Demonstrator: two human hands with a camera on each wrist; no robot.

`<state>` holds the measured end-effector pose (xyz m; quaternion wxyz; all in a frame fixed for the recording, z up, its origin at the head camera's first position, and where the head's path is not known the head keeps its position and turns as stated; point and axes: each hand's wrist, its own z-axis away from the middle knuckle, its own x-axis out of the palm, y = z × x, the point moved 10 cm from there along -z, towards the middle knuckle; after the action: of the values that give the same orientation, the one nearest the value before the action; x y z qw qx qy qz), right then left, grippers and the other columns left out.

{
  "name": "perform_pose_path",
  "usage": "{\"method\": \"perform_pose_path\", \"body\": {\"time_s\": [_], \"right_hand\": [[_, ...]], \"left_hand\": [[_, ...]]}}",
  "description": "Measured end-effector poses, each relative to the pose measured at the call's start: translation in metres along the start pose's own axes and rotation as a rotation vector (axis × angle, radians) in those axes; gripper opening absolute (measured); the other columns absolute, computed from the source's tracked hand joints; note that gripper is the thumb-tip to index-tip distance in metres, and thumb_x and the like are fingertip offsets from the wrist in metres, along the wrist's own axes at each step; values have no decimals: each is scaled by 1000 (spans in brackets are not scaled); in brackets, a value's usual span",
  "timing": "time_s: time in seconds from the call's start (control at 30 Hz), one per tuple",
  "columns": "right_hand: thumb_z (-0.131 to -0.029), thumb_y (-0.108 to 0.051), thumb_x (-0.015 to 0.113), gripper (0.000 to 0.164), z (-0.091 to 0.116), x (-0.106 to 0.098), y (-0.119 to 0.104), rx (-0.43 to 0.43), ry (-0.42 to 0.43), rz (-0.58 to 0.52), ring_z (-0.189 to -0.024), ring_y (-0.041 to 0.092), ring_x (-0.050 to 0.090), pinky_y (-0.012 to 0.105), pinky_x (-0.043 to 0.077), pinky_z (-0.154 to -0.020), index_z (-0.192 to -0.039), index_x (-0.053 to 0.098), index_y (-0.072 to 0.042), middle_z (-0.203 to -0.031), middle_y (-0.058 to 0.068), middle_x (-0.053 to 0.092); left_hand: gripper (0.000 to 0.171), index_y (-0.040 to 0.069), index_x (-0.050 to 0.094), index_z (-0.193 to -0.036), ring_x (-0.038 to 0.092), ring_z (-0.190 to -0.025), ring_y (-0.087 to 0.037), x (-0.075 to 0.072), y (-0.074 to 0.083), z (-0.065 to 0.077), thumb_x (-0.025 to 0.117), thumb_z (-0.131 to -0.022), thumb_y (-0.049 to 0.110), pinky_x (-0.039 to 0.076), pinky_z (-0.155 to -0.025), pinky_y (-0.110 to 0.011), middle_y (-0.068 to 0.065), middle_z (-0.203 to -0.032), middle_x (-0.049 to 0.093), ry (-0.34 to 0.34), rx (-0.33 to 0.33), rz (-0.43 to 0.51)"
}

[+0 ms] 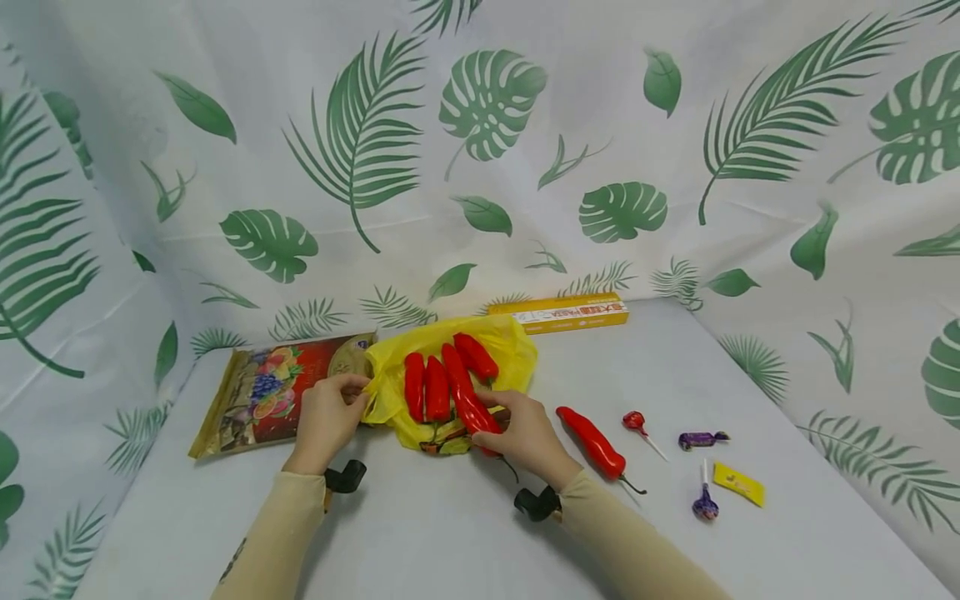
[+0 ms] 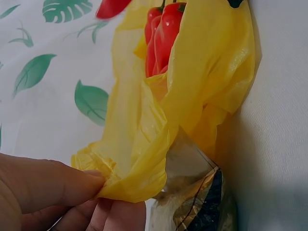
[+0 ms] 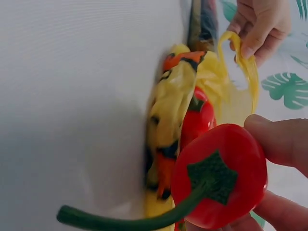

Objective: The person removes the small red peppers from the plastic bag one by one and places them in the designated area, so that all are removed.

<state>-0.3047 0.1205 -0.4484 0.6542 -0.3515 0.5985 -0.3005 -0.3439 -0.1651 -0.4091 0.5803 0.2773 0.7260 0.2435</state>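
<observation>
A yellow plastic bag (image 1: 386,371) lies with its mouth spread wide, and my left hand (image 1: 330,421) pinches its left edge between thumb and fingers. Three red chili peppers (image 1: 437,392) are inside the bag. My right hand (image 1: 532,437) grips another long red chili pepper (image 1: 467,400) near its stem end, its tip over the bag among the others. In the right wrist view the held pepper's green stem (image 3: 130,224) points toward the camera, and the bag's printed side (image 3: 173,101) shows behind it. One more red chili pepper (image 1: 594,442) lies on the table right of my right hand.
Left of the bag lies a red and gold fruit-printed packet (image 1: 262,392). A yellow box (image 1: 570,315) stands behind the bag against the leaf-patterned cloth. On the right are a red lollipop (image 1: 633,421), a purple lollipop (image 1: 705,506), a purple-wrapped candy (image 1: 701,440) and a yellow packet (image 1: 738,485).
</observation>
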Motion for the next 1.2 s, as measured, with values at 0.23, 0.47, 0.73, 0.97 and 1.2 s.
{"method": "perform_pose_path", "body": {"time_s": [0.23, 0.47, 0.73, 0.97, 1.2], "right_hand": [[-80, -18, 89, 59, 29, -31, 20, 2, 61, 154, -100, 17, 68, 35, 63, -81, -136, 69, -15, -124, 5, 70], [-80, -17, 89, 56, 48, -52, 34, -15, 108, 401, -110, 26, 64, 43, 61, -89, -132, 70, -8, -130, 12, 68], [-81, -15, 88, 53, 58, -63, 35, -39, 139, 505, -116, 35, 66, 52, 60, -96, -129, 71, -4, -130, 17, 67], [-81, -18, 89, 50, 62, -67, 38, -32, 183, 545, -116, 35, 66, 54, 60, -95, -126, 72, -3, -127, 17, 68], [-81, -20, 89, 51, 63, -67, 37, -26, 192, 564, -114, 34, 67, 53, 60, -95, -125, 73, -2, -126, 17, 69]], "left_hand": [[20, 5, 78, -113, 73, -86, -25, -1, 0, 2, 71, -95, 13, 61, -71, -36, -15, -100, 79, -1, -5, 10], [20, 4, 78, -112, 72, -85, -25, -1, -1, 3, 71, -95, 13, 60, -69, -33, -15, -99, 78, -7, -6, -2], [21, 4, 78, -112, 73, -85, -25, -1, 2, 3, 71, -94, 14, 60, -69, -34, -15, -99, 79, 4, 18, -11], [21, 4, 78, -112, 72, -84, -25, -1, 2, 2, 71, -95, 14, 60, -70, -34, -15, -98, 79, 5, 20, -9], [21, 4, 78, -112, 72, -85, -25, 1, 3, 1, 71, -95, 14, 60, -70, -34, -15, -98, 78, -6, 15, -13]]}}
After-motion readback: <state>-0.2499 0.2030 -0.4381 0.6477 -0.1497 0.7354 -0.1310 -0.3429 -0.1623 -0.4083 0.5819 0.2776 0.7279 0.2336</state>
